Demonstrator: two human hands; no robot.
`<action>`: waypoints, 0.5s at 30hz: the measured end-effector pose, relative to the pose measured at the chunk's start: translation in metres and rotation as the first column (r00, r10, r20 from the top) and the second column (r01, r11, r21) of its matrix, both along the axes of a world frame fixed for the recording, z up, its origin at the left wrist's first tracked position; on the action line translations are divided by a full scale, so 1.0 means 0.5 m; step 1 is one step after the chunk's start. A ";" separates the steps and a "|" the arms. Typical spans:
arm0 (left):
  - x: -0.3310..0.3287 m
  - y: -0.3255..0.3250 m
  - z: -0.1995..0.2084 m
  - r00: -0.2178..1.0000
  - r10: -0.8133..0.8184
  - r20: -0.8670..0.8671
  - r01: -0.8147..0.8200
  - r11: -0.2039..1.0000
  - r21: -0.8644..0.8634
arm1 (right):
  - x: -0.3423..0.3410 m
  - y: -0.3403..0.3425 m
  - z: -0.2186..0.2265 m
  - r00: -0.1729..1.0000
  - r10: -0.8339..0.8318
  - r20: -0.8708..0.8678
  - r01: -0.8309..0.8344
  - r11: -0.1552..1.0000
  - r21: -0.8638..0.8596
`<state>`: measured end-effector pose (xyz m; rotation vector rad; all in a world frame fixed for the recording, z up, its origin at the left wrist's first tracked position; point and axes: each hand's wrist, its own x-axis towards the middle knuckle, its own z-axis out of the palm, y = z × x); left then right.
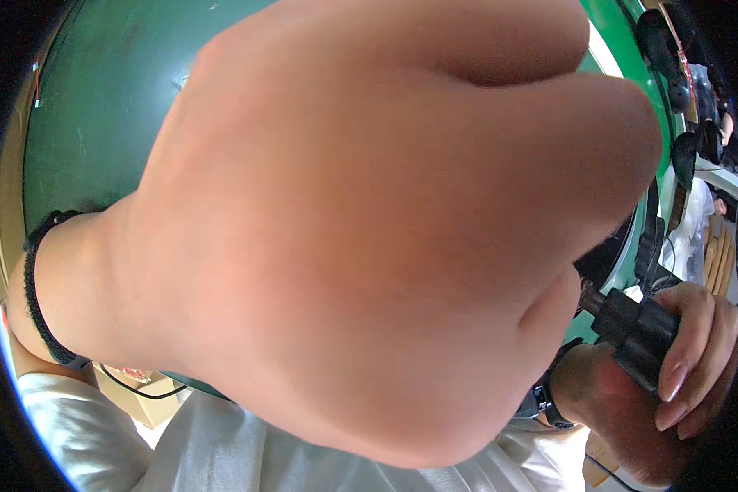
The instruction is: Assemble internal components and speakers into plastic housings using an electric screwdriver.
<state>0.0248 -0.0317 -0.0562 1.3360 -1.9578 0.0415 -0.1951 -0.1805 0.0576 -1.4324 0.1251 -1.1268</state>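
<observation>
My left hand fills most of the picture, very near the camera, its back toward me and a black band round the wrist. The fingers are curled toward the right; whatever they hold is hidden behind the hand. At the lower right, my right hand is wrapped round a black tool with a stepped, cylindrical body. Its short metal shaft points toward the left hand's fingers. Part of a dark object shows just behind those fingers; its kind cannot be made out.
A green work surface lies behind the left hand. Along the right edge are black items, clear plastic wrapping and several tan strips. A cardboard box with a black cable stands below the left wrist.
</observation>
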 end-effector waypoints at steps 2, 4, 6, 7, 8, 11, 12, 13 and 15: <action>-0.001 -0.001 -0.004 1.000 -0.002 -0.002 0.002 1.000 -0.013 | -0.023 0.009 0.008 1.000 0.000 -0.024 0.000 1.000 -0.004; -0.002 -0.002 -0.004 1.000 -0.007 -0.006 0.007 1.000 -0.028 | -0.022 0.011 0.005 0.999 -0.003 -0.051 0.003 1.000 -0.010; -0.007 -0.003 -0.004 1.000 -0.004 -0.003 0.004 0.999 -0.041 | -0.024 0.007 -0.001 0.998 0.002 -0.070 -0.003 1.000 -0.014; -0.010 -0.003 -0.004 1.000 -0.002 -0.001 0.002 0.999 -0.047 | -0.024 0.007 -0.004 0.997 0.005 -0.079 -0.006 1.000 -0.016; -0.012 -0.002 -0.004 1.000 0.001 0.002 -0.001 0.999 -0.052 | -0.025 0.008 -0.008 0.996 0.008 -0.087 -0.010 1.000 -0.017; -0.010 -0.004 -0.001 1.000 0.001 0.008 0.000 0.997 -0.075 | 0.004 0.030 -0.024 0.993 0.011 -0.115 -0.014 1.000 -0.027; -0.012 -0.006 -0.002 1.000 -0.002 0.007 0.003 0.996 -0.084 | 0.001 0.032 -0.025 0.992 0.008 -0.127 -0.012 0.999 -0.031; -0.013 -0.007 -0.003 1.000 -0.005 0.008 0.006 0.996 -0.092 | 0.001 0.035 -0.025 0.990 0.005 -0.138 -0.010 0.999 -0.035; -0.014 -0.011 -0.002 1.000 -0.012 0.016 0.014 0.994 -0.107 | 0.003 0.059 -0.034 0.988 -0.001 -0.152 -0.006 0.999 -0.042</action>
